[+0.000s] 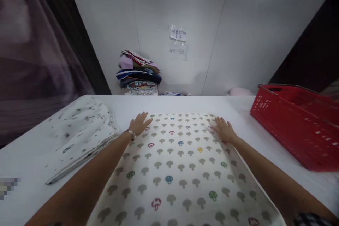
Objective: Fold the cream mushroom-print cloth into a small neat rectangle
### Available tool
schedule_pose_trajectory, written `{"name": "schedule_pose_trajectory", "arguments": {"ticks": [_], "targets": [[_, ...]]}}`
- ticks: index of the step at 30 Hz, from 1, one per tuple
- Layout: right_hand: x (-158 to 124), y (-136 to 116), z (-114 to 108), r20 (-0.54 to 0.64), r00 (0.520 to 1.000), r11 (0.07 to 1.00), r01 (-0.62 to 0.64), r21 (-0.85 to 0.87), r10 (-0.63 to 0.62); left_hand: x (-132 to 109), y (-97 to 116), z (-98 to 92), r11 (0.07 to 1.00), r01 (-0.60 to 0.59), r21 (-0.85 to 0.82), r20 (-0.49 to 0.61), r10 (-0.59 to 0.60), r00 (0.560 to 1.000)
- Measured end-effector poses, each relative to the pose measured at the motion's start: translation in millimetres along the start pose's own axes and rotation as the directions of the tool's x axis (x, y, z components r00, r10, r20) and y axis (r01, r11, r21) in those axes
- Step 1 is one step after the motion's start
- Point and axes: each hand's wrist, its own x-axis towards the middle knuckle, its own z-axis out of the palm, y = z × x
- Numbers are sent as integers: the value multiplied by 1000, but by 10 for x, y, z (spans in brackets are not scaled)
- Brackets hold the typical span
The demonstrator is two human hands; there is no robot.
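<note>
A white cloth printed with grey and coloured mushrooms (pixel 174 159) lies spread flat on the table in front of me, its near end running out of view at the bottom. At its far left corner rests my left hand (pixel 140 124), palm down with the fingers spread. My right hand (pixel 224 129) lies flat across the far right edge, its fingers also stretched out. Neither hand grips anything. Left of the cloth is a folded stack of white patterned fabric (pixel 84 123), near my left forearm.
A red plastic basket (pixel 296 127) stands on the white table (pixel 127 104) at the right. Beyond the far edge, a pile of folded clothes (pixel 140 72) rises against the grey wall. Paper labels (pixel 178 42) are taped to the wall. A purplish curtain (pixel 34 53) hangs at the left.
</note>
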Motion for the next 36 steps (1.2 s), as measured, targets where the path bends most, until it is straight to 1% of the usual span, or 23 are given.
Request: {"name": "schedule_pose_trajectory", "arguments": {"ticks": [2,4,6,8,10,13,15,17,19,21,22,24,26,28,31,33,35,36], "targets": [[-396,-10,21,11,999,999,40,15,-40,-405,-82,59,998,-56,16,3,56,998],[-745,-12,88,13,999,998,39,42,-40,-850,-192,186,990,-127,65,19,126,992],[-987,-8,171,22,1000,998,17,67,-18,-1242,-286,323,982,-171,84,4,172,985],[-1102,-8,231,37,999,997,-7,78,4,-1505,-325,413,979,-173,111,-8,174,985],[-1117,-21,234,50,998,997,-28,76,24,-1612,-307,433,979,-149,136,-8,152,988],[-1089,-75,126,99,994,995,-52,82,44,-1584,-232,379,982,-114,148,33,110,993],[-1141,-121,26,121,991,994,-64,83,54,-1579,-189,345,983,-92,157,64,83,995],[-1296,-161,-41,89,995,997,-40,69,34,-1673,-163,346,980,-88,177,61,78,995],[-1536,-184,-49,42,998,998,42,45,-44,-1862,-156,386,973,-115,201,33,110,993],[-1797,-186,-7,31,992,992,120,31,-121,-2075,-167,444,964,-153,217,18,153,988],[-1909,-180,23,39,990,990,136,27,-137,-2162,-176,471,962,-160,221,14,161,987],[-2064,-159,74,52,991,992,121,21,-122,-2265,-191,510,963,-155,219,19,154,988],[-2118,-138,93,54,994,995,97,24,-98,-2274,-197,519,969,-141,204,26,139,990],[-2107,-125,76,48,994,995,93,45,-95,-2242,-196,502,973,-144,178,33,141,989],[-2094,-105,15,56,994,985,88,148,-97,-2249,-196,472,983,-139,124,24,137,990],[-2150,-78,-20,16,997,969,66,239,-72,-2342,-197,481,985,-142,100,-16,145,989],[-2273,-50,-36,-80,996,948,63,313,-40,-2505,-197,521,977,-190,98,-61,196,979],[-2355,-43,-35,-139,990,937,86,339,-40,-2602,-198,550,967,-234,102,-77,242,967]]}}
